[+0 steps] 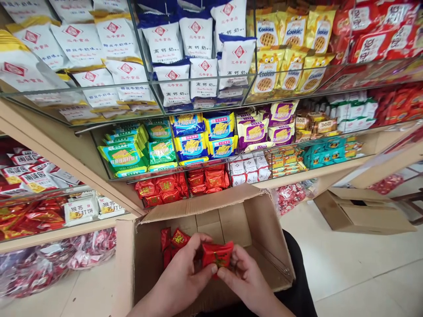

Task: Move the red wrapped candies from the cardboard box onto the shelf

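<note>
Between both hands is a small red wrapped snack packet (217, 254) with gold print, held above an open cardboard box (271, 220). My left hand (187, 268) grips its left side with thumb and fingers. On its right side, my right hand (243, 270) pinches it, the two thumbs close together at the lower edge. More red packets (180, 237) lie in the left part of the box, partly hidden behind my left hand. Past the box, similar red packets (158, 188) fill a low shelf compartment.
Glass-fronted shelves hold white milk biscuit packets (198, 35), yellow cookie packets (292, 61) and green soda biscuit packets (124, 154). Another cardboard box (363, 211) sits on the tiled floor at right. Plastic bags of red packets (49, 264) lie at lower left.
</note>
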The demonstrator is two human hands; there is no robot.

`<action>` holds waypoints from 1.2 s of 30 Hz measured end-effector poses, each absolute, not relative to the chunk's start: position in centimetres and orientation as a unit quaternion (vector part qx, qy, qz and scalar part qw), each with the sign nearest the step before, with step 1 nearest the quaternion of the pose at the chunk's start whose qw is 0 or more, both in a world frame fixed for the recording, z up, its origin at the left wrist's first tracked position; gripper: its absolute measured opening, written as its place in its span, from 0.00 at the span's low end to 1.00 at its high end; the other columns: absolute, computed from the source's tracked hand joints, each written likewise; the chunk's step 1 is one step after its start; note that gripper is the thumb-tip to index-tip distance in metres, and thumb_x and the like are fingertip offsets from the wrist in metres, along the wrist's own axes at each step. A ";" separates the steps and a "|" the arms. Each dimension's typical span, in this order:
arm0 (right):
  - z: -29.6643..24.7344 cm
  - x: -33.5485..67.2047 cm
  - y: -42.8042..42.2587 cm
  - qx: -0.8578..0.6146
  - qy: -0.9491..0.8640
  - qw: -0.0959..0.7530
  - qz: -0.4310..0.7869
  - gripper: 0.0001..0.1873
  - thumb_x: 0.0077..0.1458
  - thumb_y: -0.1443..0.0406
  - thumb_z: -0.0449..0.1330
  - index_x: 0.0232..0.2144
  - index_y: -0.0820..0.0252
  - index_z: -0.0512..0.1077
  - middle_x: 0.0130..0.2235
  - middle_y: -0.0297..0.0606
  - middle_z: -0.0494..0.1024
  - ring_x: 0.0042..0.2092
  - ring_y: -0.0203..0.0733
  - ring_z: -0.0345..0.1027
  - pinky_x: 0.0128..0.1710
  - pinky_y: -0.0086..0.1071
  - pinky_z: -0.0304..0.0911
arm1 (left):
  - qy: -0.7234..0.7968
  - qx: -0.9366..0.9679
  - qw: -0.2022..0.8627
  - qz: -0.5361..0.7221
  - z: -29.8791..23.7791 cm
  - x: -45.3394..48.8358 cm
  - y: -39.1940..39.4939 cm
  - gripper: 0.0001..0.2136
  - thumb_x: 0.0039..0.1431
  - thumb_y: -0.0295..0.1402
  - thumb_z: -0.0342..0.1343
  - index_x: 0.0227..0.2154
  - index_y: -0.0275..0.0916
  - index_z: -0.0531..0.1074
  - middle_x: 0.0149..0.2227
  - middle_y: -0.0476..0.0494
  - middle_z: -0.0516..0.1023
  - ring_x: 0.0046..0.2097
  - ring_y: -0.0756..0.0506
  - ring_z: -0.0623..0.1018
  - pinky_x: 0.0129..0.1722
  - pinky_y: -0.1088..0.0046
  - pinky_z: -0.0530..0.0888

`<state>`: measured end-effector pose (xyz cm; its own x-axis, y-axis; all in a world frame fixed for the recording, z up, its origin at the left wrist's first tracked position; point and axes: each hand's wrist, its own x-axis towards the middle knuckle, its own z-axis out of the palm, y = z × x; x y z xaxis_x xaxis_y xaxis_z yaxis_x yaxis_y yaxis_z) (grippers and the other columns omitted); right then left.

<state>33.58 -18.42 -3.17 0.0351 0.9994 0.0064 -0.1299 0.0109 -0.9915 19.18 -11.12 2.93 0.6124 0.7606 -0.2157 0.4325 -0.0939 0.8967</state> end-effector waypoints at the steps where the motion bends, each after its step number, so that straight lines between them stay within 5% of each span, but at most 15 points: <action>1: -2.9 33.7 -18.4 -0.493 -0.491 0.516 0.500 0.10 0.50 0.63 0.55 0.38 0.55 0.65 0.33 0.36 0.71 0.35 0.37 0.65 0.35 0.30 0.61 | 0.403 0.743 0.510 0.157 3.0 19.1 -11.1 0.19 0.47 0.30 0.52 0.45 0.44 0.63 0.43 0.44 0.70 0.43 0.46 0.69 0.44 0.71 0.66; 7: -2.3 33.8 -18.5 -0.529 -0.589 0.461 0.401 0.14 0.47 0.64 0.56 0.40 0.54 0.65 0.36 0.36 0.70 0.35 0.38 0.63 0.36 0.28 0.59 | 0.311 0.840 0.439 0.076 5.5 19.0 -9.9 0.17 0.49 0.27 0.49 0.42 0.49 0.69 0.40 0.45 0.72 0.42 0.45 0.70 0.44 0.71 0.66; 12: -4.0 34.6 -18.1 -0.586 -0.478 0.492 0.432 0.10 0.50 0.61 0.52 0.36 0.57 0.67 0.32 0.37 0.71 0.33 0.38 0.64 0.34 0.29 0.60 | 0.432 0.771 0.387 0.262 6.4 19.1 -5.4 0.19 0.46 0.33 0.53 0.45 0.46 0.66 0.42 0.47 0.70 0.44 0.45 0.69 0.44 0.72 0.65; 17: -6.2 36.0 -17.4 -0.629 -0.446 0.467 0.432 0.11 0.50 0.59 0.52 0.28 0.59 0.68 0.25 0.35 0.70 0.29 0.37 0.62 0.29 0.28 0.58 | 0.486 0.723 0.409 0.271 5.2 20.1 0.5 0.20 0.43 0.37 0.55 0.42 0.38 0.66 0.24 0.52 0.67 0.23 0.53 0.65 0.24 0.79 0.64; 20: -7.5 36.3 -17.5 -0.638 -0.448 0.452 0.433 0.10 0.50 0.60 0.52 0.27 0.59 0.68 0.24 0.35 0.69 0.28 0.37 0.62 0.27 0.28 0.57 | 0.475 0.732 0.398 0.283 4.3 21.5 3.1 0.17 0.42 0.36 0.56 0.36 0.36 0.67 0.20 0.55 0.62 0.20 0.56 0.60 0.20 0.80 0.60; 30: -10.8 36.6 -18.3 -0.669 -0.452 0.405 0.428 0.09 0.49 0.62 0.49 0.23 0.59 0.66 0.22 0.33 0.67 0.26 0.37 0.60 0.25 0.28 0.54 | 0.508 0.797 0.313 0.092 1.8 22.4 6.2 0.19 0.39 0.35 0.57 0.37 0.35 0.70 0.23 0.50 0.73 0.24 0.50 0.70 0.26 0.76 0.66; 36: -10.8 36.7 -18.0 -0.663 -0.454 0.385 0.454 0.08 0.48 0.64 0.50 0.23 0.61 0.67 0.22 0.33 0.67 0.26 0.35 0.60 0.26 0.26 0.54 | 0.514 0.845 0.145 0.012 1.5 24.4 7.0 0.21 0.45 0.23 0.50 0.46 0.35 0.64 0.45 0.37 0.68 0.46 0.43 0.69 0.44 0.71 0.63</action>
